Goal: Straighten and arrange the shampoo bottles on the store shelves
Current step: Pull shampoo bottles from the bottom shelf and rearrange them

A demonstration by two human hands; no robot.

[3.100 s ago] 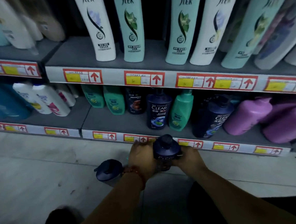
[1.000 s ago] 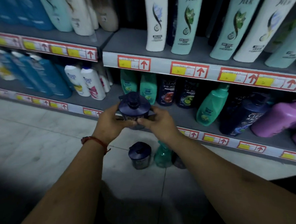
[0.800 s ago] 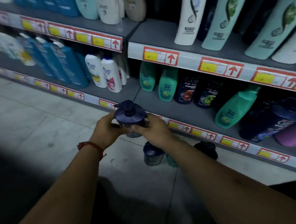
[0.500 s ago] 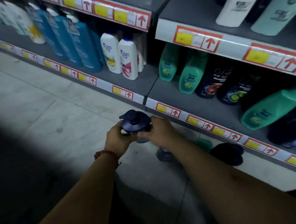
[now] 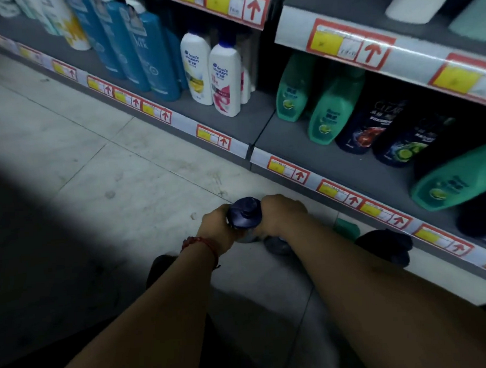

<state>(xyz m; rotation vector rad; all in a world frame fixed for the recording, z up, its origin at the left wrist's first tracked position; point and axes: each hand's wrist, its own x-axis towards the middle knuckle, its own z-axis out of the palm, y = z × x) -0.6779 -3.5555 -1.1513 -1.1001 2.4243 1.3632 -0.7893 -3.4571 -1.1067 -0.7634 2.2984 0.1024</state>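
A dark navy pump bottle (image 5: pixel 245 216) is held low over the floor, seen from its top. My left hand (image 5: pixel 216 230) grips its left side and my right hand (image 5: pixel 280 214) grips its right side. Below my right wrist another dark bottle (image 5: pixel 277 245) stands on the floor, mostly hidden. A green bottle (image 5: pixel 347 229) and a black-topped bottle (image 5: pixel 386 245) stand on the floor beside the bottom shelf (image 5: pixel 290 142). On that shelf stand green bottles (image 5: pixel 331 114), dark CLEAR bottles (image 5: pixel 371 126) and a green bottle (image 5: pixel 455 178) lying tilted.
The left shelf bay holds white bottles (image 5: pixel 225 75) and tall blue bottles (image 5: pixel 150 56). Price-tag strips (image 5: pixel 289 171) run along the shelf edges. The upper shelf (image 5: pixel 350 46) overhangs at the right. Pale floor tiles (image 5: pixel 122 167) stretch to the left, in shadow near me.
Both hands have lowered the navy bottle from shelf height down toward the floor. The view has swung left and down, closer to the bottom shelf.
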